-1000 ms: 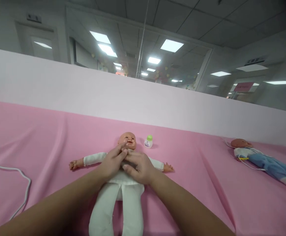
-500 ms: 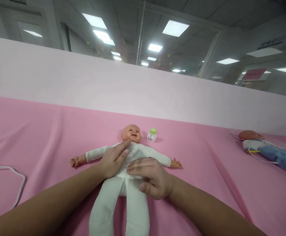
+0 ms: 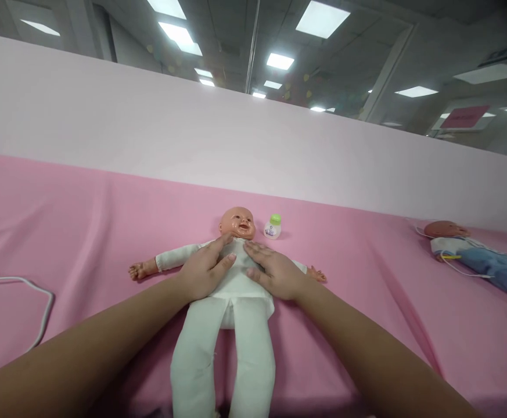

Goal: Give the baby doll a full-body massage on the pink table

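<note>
A baby doll (image 3: 231,313) with a white cloth body lies on its back, arms spread and head away from me. My left hand (image 3: 205,270) rests flat on the left side of its chest, fingers stretched toward the neck and thumb apart. On the right side of the chest lies my right hand (image 3: 277,270), also open, its fingertips near the doll's collar. Both palms touch the cloth and grip nothing. The hands cover parts of the doll's shoulders and upper arms. Beside the doll's head stands a small bottle (image 3: 273,227) with a green cap.
A pink cloth (image 3: 344,325) with folds covers the surface. At the far right lies a second doll (image 3: 484,261) in blue and white, with a thin white cord about it. A white cable (image 3: 39,307) curves at the left. Behind runs a low white wall (image 3: 192,139) under glass.
My right hand has moved up from the doll's lower belly to the right side of its chest and flattened there. My left hand stays on the chest. The view has tilted slightly downward.
</note>
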Tool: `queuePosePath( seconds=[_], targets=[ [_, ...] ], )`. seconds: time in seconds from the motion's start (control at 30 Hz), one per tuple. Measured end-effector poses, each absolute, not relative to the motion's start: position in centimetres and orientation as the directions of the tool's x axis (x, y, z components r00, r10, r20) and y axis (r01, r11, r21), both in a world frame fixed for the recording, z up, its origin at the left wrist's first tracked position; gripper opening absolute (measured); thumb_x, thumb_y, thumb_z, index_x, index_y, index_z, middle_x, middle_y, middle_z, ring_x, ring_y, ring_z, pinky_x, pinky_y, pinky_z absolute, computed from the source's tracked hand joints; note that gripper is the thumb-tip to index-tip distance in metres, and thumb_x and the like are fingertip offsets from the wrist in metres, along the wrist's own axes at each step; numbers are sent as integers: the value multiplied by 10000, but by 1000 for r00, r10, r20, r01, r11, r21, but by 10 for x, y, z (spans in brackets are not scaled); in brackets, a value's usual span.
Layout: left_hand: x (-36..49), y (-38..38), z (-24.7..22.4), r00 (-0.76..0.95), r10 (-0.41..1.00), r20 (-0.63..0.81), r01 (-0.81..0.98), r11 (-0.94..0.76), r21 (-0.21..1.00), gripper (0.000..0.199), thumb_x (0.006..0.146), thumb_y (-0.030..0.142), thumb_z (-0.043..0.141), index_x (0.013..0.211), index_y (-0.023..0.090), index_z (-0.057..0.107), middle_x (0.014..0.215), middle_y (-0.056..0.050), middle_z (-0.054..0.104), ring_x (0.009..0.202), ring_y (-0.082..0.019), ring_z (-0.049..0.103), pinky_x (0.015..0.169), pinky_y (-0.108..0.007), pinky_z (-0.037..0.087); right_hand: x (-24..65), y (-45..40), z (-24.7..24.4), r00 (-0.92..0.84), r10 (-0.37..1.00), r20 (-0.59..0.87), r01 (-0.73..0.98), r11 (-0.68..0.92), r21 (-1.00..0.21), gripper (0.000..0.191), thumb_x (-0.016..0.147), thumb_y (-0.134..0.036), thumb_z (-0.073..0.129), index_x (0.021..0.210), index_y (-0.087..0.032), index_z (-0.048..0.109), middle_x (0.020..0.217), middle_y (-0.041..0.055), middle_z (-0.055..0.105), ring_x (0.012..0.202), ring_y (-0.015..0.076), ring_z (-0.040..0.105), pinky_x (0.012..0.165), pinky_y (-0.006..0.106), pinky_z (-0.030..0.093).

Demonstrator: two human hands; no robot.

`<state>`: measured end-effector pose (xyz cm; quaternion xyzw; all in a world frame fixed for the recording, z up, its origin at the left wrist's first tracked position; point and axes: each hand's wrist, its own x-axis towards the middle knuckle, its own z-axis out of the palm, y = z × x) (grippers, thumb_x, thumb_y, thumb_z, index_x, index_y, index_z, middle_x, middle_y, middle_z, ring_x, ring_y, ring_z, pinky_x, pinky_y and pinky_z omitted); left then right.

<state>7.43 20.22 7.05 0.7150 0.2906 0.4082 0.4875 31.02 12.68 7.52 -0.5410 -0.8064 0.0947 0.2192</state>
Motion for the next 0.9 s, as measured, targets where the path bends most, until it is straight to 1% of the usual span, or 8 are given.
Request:
queuePosePath(
  seconds=[0.1, 0.17, 0.27, 0.37, 0.5, 0.63, 0.8, 0.9],
  targets=[
    [66, 194, 81, 511, 804, 305, 80, -398, 914, 488, 779, 416, 829, 1244, 289, 751, 1349, -70, 701, 1382, -392, 525, 1261, -546, 213, 316, 125, 76, -146, 962, 230, 857, 239, -456, 617, 1060, -618, 346, 1498, -235, 550, 1507, 104, 582, 1395, 316, 552, 1138, 523, 451],
    [61, 183, 90, 632, 677, 377, 36, -512, 858, 344, 865, 419, 741, 1179, 289, 788, 1258, -77, 744, 1322, -383, 586, 1242, -557, 278, 317, 123, 78, -96, 972, 214, 854, 191, -485, 564, 1074, -598, 313, 1397, -271, 641, 1327, 78, 717, 1204, 296, 683, 1008, 468, 528],
    [60, 167, 102, 841, 419, 342, -71, -541, 838, 245, 940, 413, 642, 1058, 309, 830, 1153, -86, 778, 1273, -374, 628, 1236, -553, 313, 318, 122, 80, -79, 977, 197, 858, 167, -485, 552, 1073, -596, 312, 1272, -263, 705, 1136, 70, 781, 1029, 284, 729, 880, 417, 546],
    [62, 163, 105, 904, 347, 248, -42, -505, 862, 271, 942, 421, 643, 1136, 334, 811, 1256, -72, 742, 1377, -361, 547, 1268, -556, 231, 317, 123, 80, -74, 978, 196, 859, 163, -485, 531, 1071, -591, 327, 1276, -269, 697, 1125, 65, 782, 1026, 287, 723, 865, 406, 532],
    [65, 178, 99, 897, 380, 226, 22, -548, 836, 351, 966, 441, 622, 1275, 332, 749, 1414, -52, 651, 1493, -320, 402, 1284, -552, 138, 318, 125, 77, -51, 982, 182, 863, 136, -488, 524, 1069, -582, 339, 1306, -267, 685, 1159, 77, 774, 1058, 287, 715, 893, 397, 516],
    [68, 197, 90, 840, 488, 238, 116, -589, 800, 451, 930, 510, 670, 1352, 355, 694, 1510, -14, 564, 1519, -316, 355, 1290, -532, 115, 316, 126, 77, -45, 981, 190, 875, 131, -465, 523, 1065, -584, 343, 1283, -257, 687, 1130, 83, 775, 1033, 281, 714, 859, 378, 508],
    [63, 223, 79, 800, 556, 227, 424, -790, 442, 628, 1021, 590, 426, 1521, 229, 543, 1590, -41, 472, 1522, -282, 353, 1282, -460, 233, 315, 125, 84, 90, 984, 153, 916, -21, -401, 567, 1041, -619, 370, 986, -190, 737, 937, 106, 771, 881, 281, 715, 755, 368, 496],
    [57, 235, 78, 716, 661, 224, 589, -744, 315, 652, 1030, 584, 353, 1514, 193, 548, 1548, -66, 526, 1452, -297, 469, 1246, -463, 320, 313, 119, 88, 66, 956, 284, 905, 62, -420, 481, 1032, -570, 438, 1022, -200, 746, 998, 104, 779, 947, 287, 721, 821, 400, 523]
  ],
)
